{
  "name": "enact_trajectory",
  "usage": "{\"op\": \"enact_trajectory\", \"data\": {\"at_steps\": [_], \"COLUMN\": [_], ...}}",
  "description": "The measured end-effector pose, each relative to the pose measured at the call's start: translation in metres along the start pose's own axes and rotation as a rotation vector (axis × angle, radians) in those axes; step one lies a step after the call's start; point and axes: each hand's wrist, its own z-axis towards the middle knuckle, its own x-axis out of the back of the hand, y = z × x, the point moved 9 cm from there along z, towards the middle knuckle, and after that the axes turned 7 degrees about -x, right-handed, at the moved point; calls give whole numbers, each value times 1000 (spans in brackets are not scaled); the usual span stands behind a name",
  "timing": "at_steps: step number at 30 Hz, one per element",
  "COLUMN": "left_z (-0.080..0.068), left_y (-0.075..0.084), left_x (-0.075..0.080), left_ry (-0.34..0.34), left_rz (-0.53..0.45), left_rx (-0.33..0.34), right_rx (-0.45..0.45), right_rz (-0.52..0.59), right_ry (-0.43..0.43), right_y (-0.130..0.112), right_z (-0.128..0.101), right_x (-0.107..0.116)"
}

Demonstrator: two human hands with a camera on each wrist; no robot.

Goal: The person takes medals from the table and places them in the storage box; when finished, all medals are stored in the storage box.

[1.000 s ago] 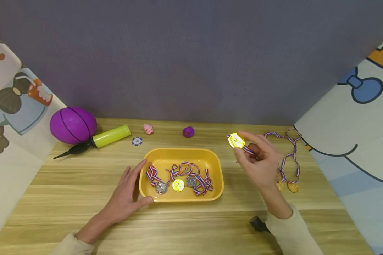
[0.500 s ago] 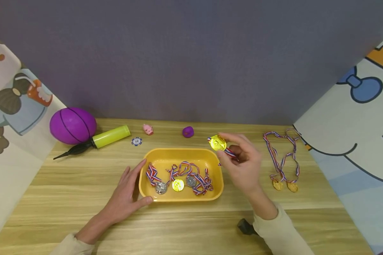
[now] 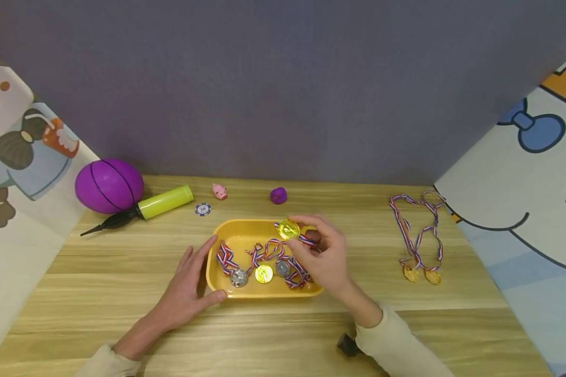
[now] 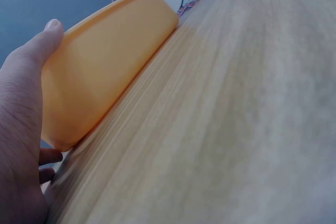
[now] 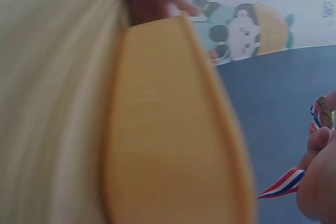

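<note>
Three medals (image 3: 263, 273) already lie in yellow tray (image 3: 270, 295), frame centre. Right hand (image 3: 324, 254) pinches a fourth, gold medal (image 3: 289, 229), above the tray. Left hand (image 3: 187, 288) spread, steadying tray's left wall. Two medals (image 3: 422, 275) remain on counter (image 3: 283, 335), right.

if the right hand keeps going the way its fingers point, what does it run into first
Probably the yellow tray: the right hand with its gold medal points left over the tray's inside, though its height above the medals there is unclear.

the blue poker chip (image 3: 202, 209) on the table is showing a number, seemingly "10"; nothing else is reading clearly.
</note>
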Motion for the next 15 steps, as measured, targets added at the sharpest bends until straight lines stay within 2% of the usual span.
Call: {"op": "enact_trajectory", "data": {"at_steps": [6, 15], "left_z": [1, -1], "left_y": [0, 0], "left_x": [-1, 0], "left_ry": [-6, 5], "left_rz": [-6, 2], "left_rx": [5, 0], "right_rx": [-88, -131], "right_rz": [-101, -231], "right_ry": [-93, -160], "right_y": [23, 44], "right_z": [-10, -16], "right_x": [-7, -9]}}
